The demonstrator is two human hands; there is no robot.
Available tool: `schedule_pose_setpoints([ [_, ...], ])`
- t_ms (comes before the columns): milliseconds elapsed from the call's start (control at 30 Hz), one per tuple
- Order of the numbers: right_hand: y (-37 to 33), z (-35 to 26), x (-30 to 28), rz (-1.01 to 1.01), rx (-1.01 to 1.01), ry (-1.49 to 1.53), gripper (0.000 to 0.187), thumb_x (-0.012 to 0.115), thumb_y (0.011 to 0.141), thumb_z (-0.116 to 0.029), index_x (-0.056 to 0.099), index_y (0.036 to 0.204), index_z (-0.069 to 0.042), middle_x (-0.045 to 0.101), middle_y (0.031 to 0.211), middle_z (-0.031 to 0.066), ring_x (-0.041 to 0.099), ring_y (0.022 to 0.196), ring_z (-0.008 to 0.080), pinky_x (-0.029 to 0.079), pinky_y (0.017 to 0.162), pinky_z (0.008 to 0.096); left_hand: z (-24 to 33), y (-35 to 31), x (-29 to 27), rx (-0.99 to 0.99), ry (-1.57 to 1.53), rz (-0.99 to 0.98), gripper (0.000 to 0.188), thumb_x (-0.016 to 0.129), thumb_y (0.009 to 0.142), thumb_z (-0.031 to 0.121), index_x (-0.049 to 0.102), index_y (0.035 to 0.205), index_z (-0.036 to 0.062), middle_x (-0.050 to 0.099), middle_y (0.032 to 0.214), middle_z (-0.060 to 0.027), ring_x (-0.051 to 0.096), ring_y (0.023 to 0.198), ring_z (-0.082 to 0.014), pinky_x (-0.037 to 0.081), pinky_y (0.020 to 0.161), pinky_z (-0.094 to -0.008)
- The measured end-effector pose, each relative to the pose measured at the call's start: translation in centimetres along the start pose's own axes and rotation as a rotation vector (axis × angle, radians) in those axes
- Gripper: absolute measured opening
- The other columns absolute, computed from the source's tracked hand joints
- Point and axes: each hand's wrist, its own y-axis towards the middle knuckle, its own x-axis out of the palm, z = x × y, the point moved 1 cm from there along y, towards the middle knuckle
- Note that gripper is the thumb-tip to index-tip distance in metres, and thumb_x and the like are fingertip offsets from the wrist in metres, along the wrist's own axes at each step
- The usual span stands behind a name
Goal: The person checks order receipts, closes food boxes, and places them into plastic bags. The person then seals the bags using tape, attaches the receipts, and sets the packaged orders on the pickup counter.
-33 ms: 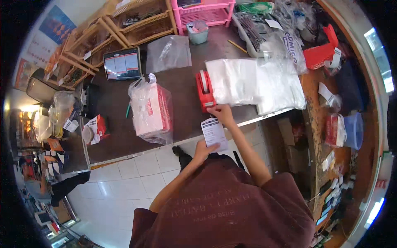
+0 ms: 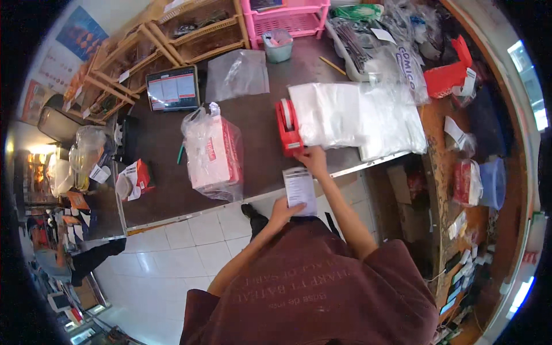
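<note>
A printed white paper slip (image 2: 299, 188) is pinched in my left hand (image 2: 282, 213), in front of the table's near edge. My right hand (image 2: 314, 161) has its fingertips closed at the near end of a red tape dispenser (image 2: 288, 127). Whatever lies between those fingertips is too small to make out. The dispenser rests on the dark table, against the left side of a stack of clear plastic bags (image 2: 328, 115). To the left sits a red and white box (image 2: 214, 155) inside a clear plastic bag.
On the dark table (image 2: 155, 190) lie a tablet (image 2: 172, 89), a flat clear bag (image 2: 237, 75), a green pen (image 2: 180, 154) and a yellow pencil (image 2: 332, 65). Tan racks (image 2: 195, 34), a pink rack (image 2: 286, 24) and a small tub (image 2: 277, 46) line the back. Another person (image 2: 49, 253) is at far left.
The paper slip in my left hand has straightened slightly. My right hand stays at the dispenser's near end, and the whole view has shifted a little.
</note>
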Motion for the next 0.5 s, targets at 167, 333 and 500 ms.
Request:
schedule_pose_setpoints([
  [167, -2.7, -3.5, -0.4, 0.068, 0.190, 0.398, 0.022, 0.063, 0.072, -0.023, 0.065, 0.076, -0.001, 0.061, 0.066, 0.0036, 0.051, 0.056, 0.0088, 0.039, 0.051, 0.0243, 5.2, -6.2, -9.5, -0.203, 0.491, 0.060, 0.033, 0.064, 0.071, 0.031, 0.061, 0.085, 0.0016, 0.060, 0.080, -0.0071, 0.055, 0.072, -0.0121, 0.043, 0.062, -0.0268],
  [333, -3.3, -13.4, 5.7, 0.240, 0.014, 0.464, 0.021, 0.063, 0.074, -0.018, 0.061, 0.065, 0.002, 0.047, 0.055, -0.0019, 0.039, 0.054, 0.0040, 0.031, 0.049, 0.0213, 17.0, -11.2, -21.7, 0.071, 0.858, 0.540, 0.017, 0.062, 0.072, 0.016, 0.058, 0.067, 0.0004, 0.055, 0.058, -0.0052, 0.049, 0.053, -0.0110, 0.038, 0.050, -0.0259],
  [500, -2.1, -12.2, 13.3, 0.373, -0.104, 0.043, 0.018, 0.066, 0.069, -0.018, 0.063, 0.072, 0.000, 0.059, 0.068, 0.0109, 0.053, 0.056, 0.0169, 0.040, 0.051, 0.0283, 10.0, -5.3, -32.4, 0.018, 1.166, 0.374, 0.023, 0.060, 0.073, 0.026, 0.058, 0.074, 0.0027, 0.055, 0.065, -0.0075, 0.051, 0.060, -0.0188, 0.039, 0.057, -0.0313],
])
